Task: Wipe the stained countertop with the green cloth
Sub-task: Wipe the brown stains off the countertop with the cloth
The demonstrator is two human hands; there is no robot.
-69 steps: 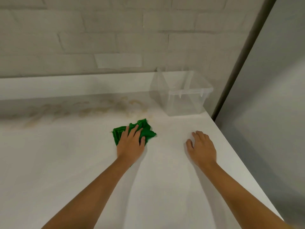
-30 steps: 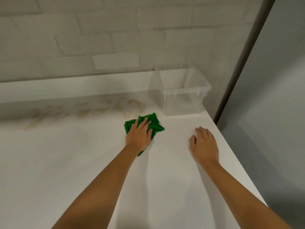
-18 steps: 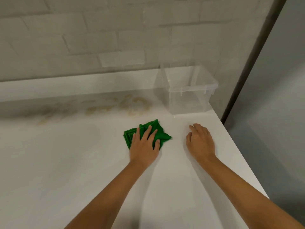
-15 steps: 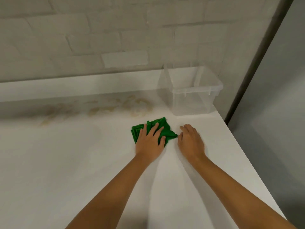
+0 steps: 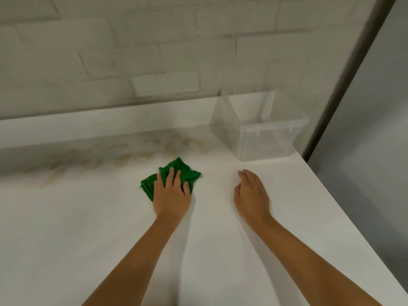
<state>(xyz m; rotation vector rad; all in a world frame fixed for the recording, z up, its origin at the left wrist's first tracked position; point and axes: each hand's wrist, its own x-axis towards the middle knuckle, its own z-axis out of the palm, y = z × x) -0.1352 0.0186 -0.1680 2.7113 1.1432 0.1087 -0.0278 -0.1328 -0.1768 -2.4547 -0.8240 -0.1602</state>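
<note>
Fig.: my left hand [image 5: 171, 196], fingers flat, is pressing green cloth [image 5: 174, 175] on desk [image 5: 88, 228]; right hand [image 5: 251, 193] resting relaxed, holding nothing. Brown stains [image 5: 132, 154] at far left are remaining, so wiping looks barely begun.

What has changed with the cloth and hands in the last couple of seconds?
The left hand, flat on the green cloth, slid it left, away from the clear bin. Half a second ago the cloth nearly touched the right hand; now a gap separates them. Nothing was grasped or released. The brown stains behind remain, and the right hand still rests on the countertop.
</note>
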